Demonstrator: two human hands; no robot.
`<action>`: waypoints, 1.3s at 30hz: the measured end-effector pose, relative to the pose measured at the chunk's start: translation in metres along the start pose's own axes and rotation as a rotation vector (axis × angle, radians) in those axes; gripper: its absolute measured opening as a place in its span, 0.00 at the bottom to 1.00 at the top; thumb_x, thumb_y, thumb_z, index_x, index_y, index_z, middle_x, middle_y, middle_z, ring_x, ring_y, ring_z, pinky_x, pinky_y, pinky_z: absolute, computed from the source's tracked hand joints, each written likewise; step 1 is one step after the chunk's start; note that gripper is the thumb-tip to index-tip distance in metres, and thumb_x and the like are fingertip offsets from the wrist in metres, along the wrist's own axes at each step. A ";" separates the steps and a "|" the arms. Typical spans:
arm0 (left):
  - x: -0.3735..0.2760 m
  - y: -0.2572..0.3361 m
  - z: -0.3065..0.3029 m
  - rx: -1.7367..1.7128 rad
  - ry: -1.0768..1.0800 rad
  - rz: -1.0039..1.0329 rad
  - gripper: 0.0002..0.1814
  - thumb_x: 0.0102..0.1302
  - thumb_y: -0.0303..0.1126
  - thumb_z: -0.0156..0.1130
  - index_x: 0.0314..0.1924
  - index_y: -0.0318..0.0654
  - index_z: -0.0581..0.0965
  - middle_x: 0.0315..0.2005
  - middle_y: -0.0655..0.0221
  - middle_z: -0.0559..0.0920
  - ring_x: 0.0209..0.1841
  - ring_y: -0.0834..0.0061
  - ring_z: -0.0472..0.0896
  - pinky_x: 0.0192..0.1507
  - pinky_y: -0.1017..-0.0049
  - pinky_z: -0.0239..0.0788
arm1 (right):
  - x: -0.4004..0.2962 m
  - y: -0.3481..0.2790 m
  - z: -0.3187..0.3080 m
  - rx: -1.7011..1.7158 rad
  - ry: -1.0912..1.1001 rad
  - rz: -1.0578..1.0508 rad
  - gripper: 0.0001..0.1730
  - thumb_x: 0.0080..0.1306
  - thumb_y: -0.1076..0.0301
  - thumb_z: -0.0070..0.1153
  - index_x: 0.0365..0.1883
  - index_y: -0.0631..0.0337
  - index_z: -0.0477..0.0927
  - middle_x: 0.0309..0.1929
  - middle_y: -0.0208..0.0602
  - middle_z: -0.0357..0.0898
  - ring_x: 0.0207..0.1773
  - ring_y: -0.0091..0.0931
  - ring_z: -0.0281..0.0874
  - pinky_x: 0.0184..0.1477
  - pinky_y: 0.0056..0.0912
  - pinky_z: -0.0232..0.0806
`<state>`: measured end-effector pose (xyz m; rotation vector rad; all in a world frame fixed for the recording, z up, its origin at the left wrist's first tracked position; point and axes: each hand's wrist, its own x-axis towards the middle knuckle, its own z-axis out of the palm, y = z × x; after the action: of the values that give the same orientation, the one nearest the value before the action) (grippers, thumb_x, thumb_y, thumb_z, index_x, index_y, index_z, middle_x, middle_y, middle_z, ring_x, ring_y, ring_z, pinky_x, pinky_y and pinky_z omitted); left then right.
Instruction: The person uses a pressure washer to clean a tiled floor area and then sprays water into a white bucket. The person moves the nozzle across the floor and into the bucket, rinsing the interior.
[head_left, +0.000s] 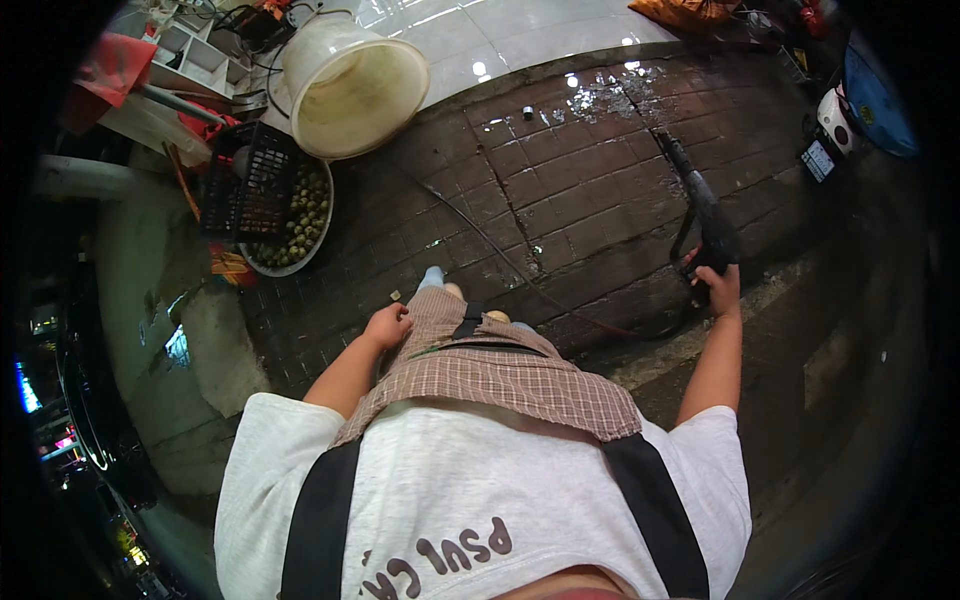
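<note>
In the head view, my right hand (718, 285) grips the handle of a black pressure-washer spray gun (705, 199). Its nozzle points away from me over wet brown paving (555, 187), where splashed water glints beyond the tip. A thin dark hose (495, 247) runs across the paving towards the gun's grip. At the front of my checked apron (480, 375) hangs my left hand (388, 325), holding nothing, its fingers loosely curled beside the cloth.
Left of me stand a round basin (327, 240) of small round greenish produce, a black plastic crate (244, 184) over its edge, and a large tilted whitish tub (360, 97). Pale glossy tiles (487, 30) lie ahead. A parked vehicle with a plate (832, 142) is at far right.
</note>
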<state>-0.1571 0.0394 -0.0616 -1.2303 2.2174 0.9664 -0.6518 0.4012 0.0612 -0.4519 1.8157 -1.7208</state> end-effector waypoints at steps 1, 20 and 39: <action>0.008 0.008 -0.003 -0.013 -0.009 0.011 0.21 0.59 0.42 0.60 0.49 0.37 0.76 0.41 0.55 0.82 0.45 0.57 0.81 0.48 0.65 0.71 | 0.012 -0.010 -0.005 -0.009 -0.017 0.006 0.20 0.49 0.79 0.55 0.43 0.67 0.75 0.35 0.35 0.78 0.40 0.27 0.78 0.31 0.26 0.69; 0.246 0.129 -0.074 -0.143 0.026 -0.122 0.19 0.55 0.43 0.62 0.42 0.38 0.80 0.39 0.55 0.82 0.44 0.58 0.81 0.48 0.65 0.72 | 0.321 -0.234 0.004 -0.076 -0.196 -0.116 0.27 0.52 0.78 0.59 0.53 0.66 0.71 0.44 0.37 0.76 0.50 0.32 0.77 0.36 0.23 0.69; 0.394 0.458 -0.041 -0.313 0.062 -0.335 0.19 0.53 0.43 0.63 0.41 0.39 0.81 0.40 0.56 0.83 0.43 0.58 0.81 0.47 0.64 0.72 | 0.797 -0.330 -0.039 -0.370 -0.481 -0.135 0.11 0.50 0.78 0.56 0.34 0.65 0.76 0.25 0.31 0.76 0.25 0.23 0.75 0.29 0.24 0.68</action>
<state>-0.7539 -0.0440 -0.1204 -1.7253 1.8631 1.1743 -1.3377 -0.0919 0.2390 -1.0622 1.7612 -1.2088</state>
